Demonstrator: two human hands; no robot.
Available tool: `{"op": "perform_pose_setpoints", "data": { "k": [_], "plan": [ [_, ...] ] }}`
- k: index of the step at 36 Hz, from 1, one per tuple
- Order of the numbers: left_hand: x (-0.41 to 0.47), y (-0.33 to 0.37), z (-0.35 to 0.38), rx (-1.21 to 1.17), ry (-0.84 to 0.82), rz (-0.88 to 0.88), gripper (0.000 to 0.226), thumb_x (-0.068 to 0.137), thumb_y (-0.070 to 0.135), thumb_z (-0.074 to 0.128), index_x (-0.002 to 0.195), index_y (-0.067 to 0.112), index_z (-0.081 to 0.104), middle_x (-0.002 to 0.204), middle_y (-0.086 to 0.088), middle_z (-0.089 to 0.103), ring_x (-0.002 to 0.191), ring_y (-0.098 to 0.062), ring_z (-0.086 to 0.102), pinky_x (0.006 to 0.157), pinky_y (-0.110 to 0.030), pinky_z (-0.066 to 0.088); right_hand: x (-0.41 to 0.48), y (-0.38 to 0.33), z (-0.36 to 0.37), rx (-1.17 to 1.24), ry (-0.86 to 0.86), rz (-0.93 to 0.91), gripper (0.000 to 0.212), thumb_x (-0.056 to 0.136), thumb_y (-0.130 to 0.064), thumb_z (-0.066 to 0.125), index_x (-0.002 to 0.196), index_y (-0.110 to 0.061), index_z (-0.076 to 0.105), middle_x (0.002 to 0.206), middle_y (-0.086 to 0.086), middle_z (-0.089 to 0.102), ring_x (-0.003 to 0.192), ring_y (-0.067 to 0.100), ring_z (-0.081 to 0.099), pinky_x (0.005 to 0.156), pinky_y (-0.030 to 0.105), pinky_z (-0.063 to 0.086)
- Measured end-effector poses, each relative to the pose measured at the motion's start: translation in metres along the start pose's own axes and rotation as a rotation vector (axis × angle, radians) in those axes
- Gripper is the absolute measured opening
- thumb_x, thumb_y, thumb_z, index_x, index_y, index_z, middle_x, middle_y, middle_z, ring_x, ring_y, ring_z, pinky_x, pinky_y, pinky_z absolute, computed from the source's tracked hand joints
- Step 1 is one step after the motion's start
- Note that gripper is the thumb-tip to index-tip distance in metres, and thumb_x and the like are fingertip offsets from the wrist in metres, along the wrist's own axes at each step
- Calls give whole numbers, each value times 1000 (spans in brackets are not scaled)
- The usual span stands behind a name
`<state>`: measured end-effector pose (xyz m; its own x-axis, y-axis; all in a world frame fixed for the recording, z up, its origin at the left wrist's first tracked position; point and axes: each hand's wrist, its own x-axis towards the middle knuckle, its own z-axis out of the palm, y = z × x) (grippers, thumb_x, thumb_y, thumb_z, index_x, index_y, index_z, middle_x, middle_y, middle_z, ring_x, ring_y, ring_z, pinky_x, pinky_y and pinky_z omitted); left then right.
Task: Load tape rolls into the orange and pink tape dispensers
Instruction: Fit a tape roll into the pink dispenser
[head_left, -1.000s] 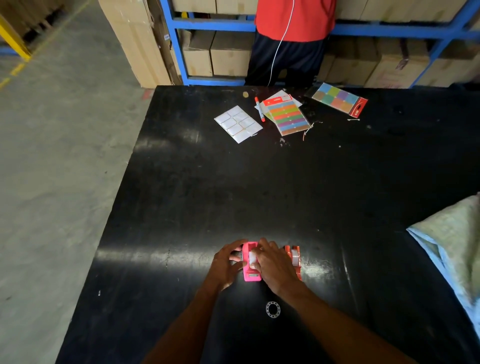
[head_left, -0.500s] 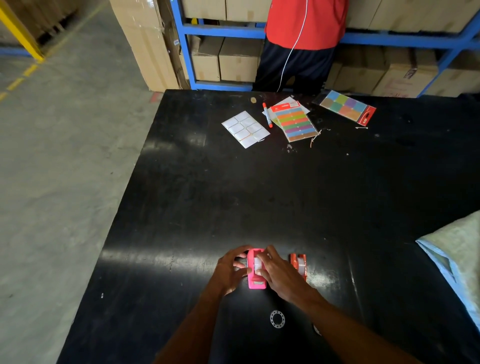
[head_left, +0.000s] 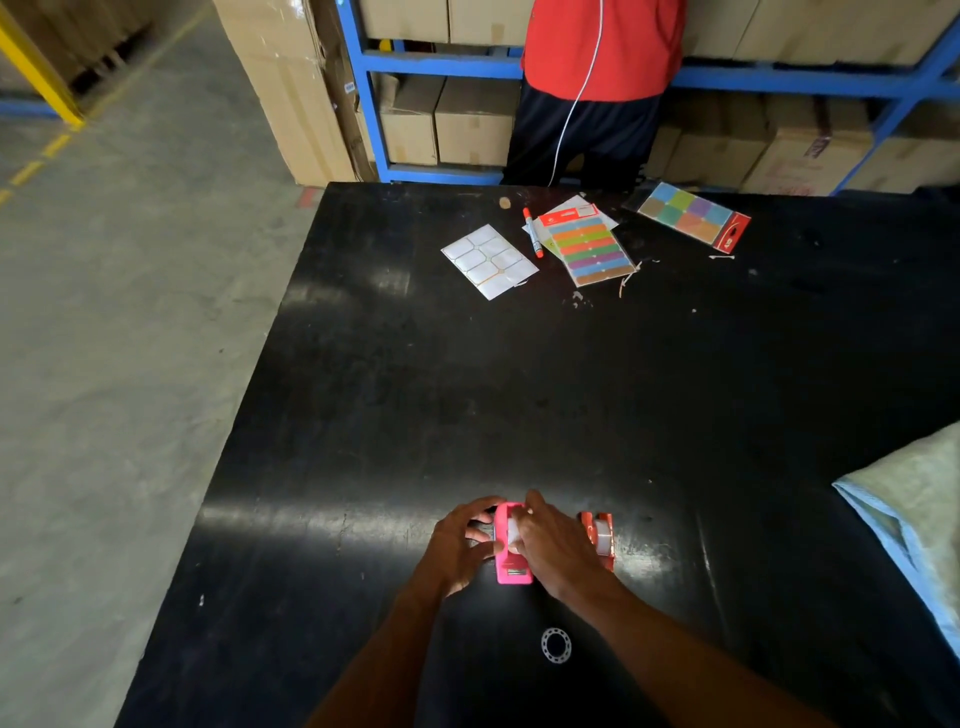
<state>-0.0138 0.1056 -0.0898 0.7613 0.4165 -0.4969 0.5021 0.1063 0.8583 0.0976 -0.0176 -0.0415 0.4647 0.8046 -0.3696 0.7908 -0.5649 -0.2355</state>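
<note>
Both hands clamped on the pink dispenser (head_left: 511, 564) low centre: left hand (head_left: 460, 548) gripping its side, right hand (head_left: 553, 545) pressing the tape roll (head_left: 513, 532). Orange dispenser (head_left: 600, 535) sits just right.

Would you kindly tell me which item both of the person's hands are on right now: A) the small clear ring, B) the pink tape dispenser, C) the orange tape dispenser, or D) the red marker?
B: the left hand and right hand both sit on the pink tape dispenser, while the orange tape dispenser stands untouched beside it.
</note>
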Motion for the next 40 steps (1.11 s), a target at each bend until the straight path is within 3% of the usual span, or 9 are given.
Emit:
{"op": "perform_pose_setpoints", "data": {
  "k": [4,7,11,16,28,31,34,37,40],
  "plan": [
    [-2,0,4,56,26,19,62,76,-8,72,114,40,61,115,-10,62,96,-31,65,83,-44,61,-2,-2,-10,-104,84,-39,42,89,-29,68,127,-12,59,136,8,49,127,28,48,105,44,37],
    [-5,3,5,54,54,14,59,75,-6,73,119,32,62,111,-9,64,97,-33,65,84,-43,61,-5,-4,-16,-78,92,-67,36,92,-25,63,125,-9,60,128,11,59,117,29,57,100,38,42],
    [-7,6,5,66,40,15,59,76,-5,73,126,22,61,111,-10,64,96,-28,66,78,-30,62,-8,0,-24,11,106,-95,21,95,-26,58,104,-11,69,109,8,68,101,26,65,88,33,46],
    [-4,5,3,92,38,1,60,76,-9,72,129,17,59,114,-14,63,99,-32,66,71,-23,61,-6,-1,-23,-46,128,-85,21,94,-28,59,101,-13,72,104,8,69,97,28,66,87,37,48],
    [-2,-1,4,94,44,-2,60,73,1,75,122,32,61,119,-8,58,94,-26,64,84,-48,60,-11,-8,-21,-142,178,-150,32,75,-21,80,103,-9,70,106,9,66,99,28,63,82,40,51],
    [13,-27,3,92,58,16,64,67,12,75,123,37,60,119,-8,58,94,-28,64,82,-57,58,-24,-7,-15,-158,203,-155,28,64,-25,89,84,-13,73,91,2,61,80,20,63,65,33,51],
    [7,-15,6,107,55,27,63,67,10,73,115,49,61,120,-9,58,93,-24,63,86,-56,57,-39,-7,-2,-132,208,-171,24,62,-17,90,80,-17,74,94,-1,58,80,18,61,62,32,48],
    [0,2,9,173,63,24,55,75,9,69,117,43,60,125,-4,61,106,-21,63,94,-42,56,-52,-9,9,-91,222,-159,33,59,-15,90,86,-20,71,99,-2,56,79,15,60,60,29,48],
    [3,-10,7,138,41,19,58,71,13,72,119,43,59,123,-10,59,103,-29,64,89,-52,57,-62,-9,21,-42,213,-158,38,67,-17,86,99,-20,65,108,-1,52,84,15,59,65,31,51]
  ]
}}
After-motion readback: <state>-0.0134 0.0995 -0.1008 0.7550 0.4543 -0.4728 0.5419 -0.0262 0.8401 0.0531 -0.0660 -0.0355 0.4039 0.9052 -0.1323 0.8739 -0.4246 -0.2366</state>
